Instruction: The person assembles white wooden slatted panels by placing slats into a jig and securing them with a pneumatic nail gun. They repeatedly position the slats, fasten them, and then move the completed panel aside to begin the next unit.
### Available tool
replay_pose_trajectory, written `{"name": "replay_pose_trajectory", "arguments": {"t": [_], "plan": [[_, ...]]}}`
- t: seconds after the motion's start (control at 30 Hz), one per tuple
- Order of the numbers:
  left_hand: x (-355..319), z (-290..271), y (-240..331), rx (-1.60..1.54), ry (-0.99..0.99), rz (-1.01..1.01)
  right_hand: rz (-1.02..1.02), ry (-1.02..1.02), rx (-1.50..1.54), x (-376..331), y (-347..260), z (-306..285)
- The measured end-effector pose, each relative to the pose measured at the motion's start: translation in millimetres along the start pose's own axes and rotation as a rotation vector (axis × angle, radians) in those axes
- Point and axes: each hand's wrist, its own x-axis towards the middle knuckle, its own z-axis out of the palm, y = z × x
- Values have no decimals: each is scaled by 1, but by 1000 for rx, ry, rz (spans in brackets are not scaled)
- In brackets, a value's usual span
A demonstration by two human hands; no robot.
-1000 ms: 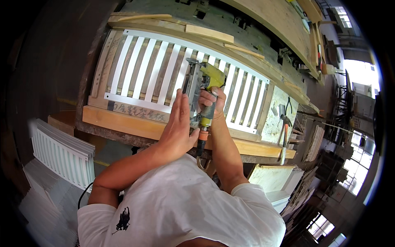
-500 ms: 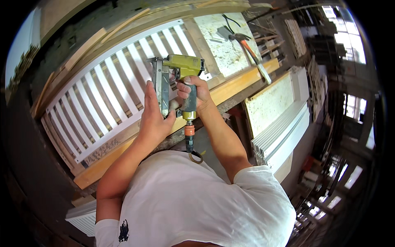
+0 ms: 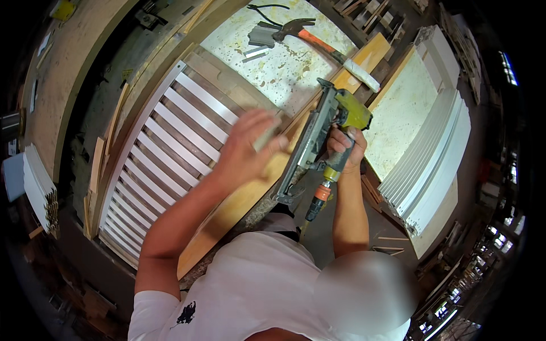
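My right hand is wrapped round the grip of a yellow-green air stapler, with an orange coupling at the base of its handle. The stapler's long dark magazine points down toward me and looks drawn out. Apart from the tool, my left hand is raised with fingers spread, slightly blurred. It hovers over the near right end of a white slatted panel, which lies on the workbench. Whether staples sit in the magazine cannot be made out.
On a stained white board lie a claw hammer, pliers and grey staple strips. Stacked white slats stand at the right. More white slats lie at the far left, by another bench.
My left hand has come off the stapler's magazine and opened. The stapler has moved right in my right hand, and its magazine now extends farther. The whole view has turned.
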Motion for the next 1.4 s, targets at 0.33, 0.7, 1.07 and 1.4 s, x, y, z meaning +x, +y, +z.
{"name": "replay_pose_trajectory", "arguments": {"t": [0.33, 0.7, 1.07, 1.4], "plan": [[158, -3, -136, 890, 84, -320, -22, 90, -52, -37, -17, -19], [157, 2, -141, 738, 58, -194, 60, 78, -115, -26, -14, 1], [33, 2, -8, -638, 457, -285, 372, -157, 229, 36, 29, -5], [-10, -41, 22, -626, 814, -164, 792, -297, 210, 73, 109, 42]]}}
